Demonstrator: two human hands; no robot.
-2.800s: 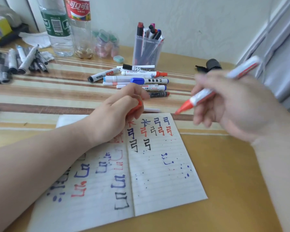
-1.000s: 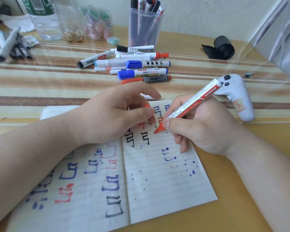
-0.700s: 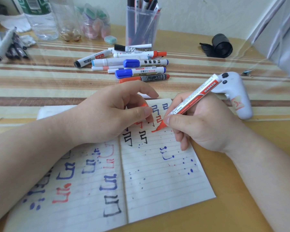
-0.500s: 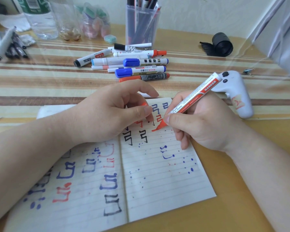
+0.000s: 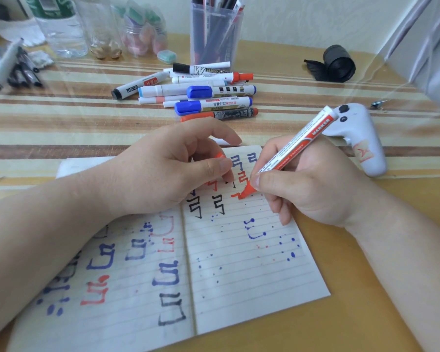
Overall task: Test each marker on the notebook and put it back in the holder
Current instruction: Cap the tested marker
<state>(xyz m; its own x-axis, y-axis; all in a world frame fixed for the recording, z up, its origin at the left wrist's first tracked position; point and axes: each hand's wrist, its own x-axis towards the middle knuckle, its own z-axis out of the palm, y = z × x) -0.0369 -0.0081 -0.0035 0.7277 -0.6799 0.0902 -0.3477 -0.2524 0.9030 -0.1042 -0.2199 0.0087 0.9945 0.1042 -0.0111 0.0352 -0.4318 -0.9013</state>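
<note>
Left hand (image 5: pixel 168 168): fingers curled, gripping the orange cap (image 5: pixel 218 156); only a sliver of it shows between forefinger and thumb. The knuckles rest on the page just left of the nib, which should stop the paper sliding under the stroke.
Loose markers (image 5: pixel 201 95): a capped heap just beyond the left fingertips, probably waiting their turn.
Holder (image 5: pixel 215 29): a clear cup, upright, beyond the heap and well apart from both hands, with several pens in it already.
Notebook (image 5: pixel 252 275): open flat under both hands, with trial marks in black, blue and red near the fingertips and bare lines below the right little finger.
Red marker (image 5: pixel 297 146): uncapped and tilted, its tail up and away to the right. The nib touches the page just under the thumb tip, at the end of a wet red stroke.
Right hand (image 5: pixel 313 186): thumb and forefinger pinch the barrel low by the nib; the other fingers curl under onto the paper.
Doing it well: a short, light stroke is enough, since the spattered dots suggest the ink runs freely. Lift straight up, keep the curled fingers off the wet mark, then bring the cap to the nib and press it home.
White controller (image 5: pixel 358 143): just beyond the right knuckles, behind the marker's tail; mind it on the way to the holder.
</note>
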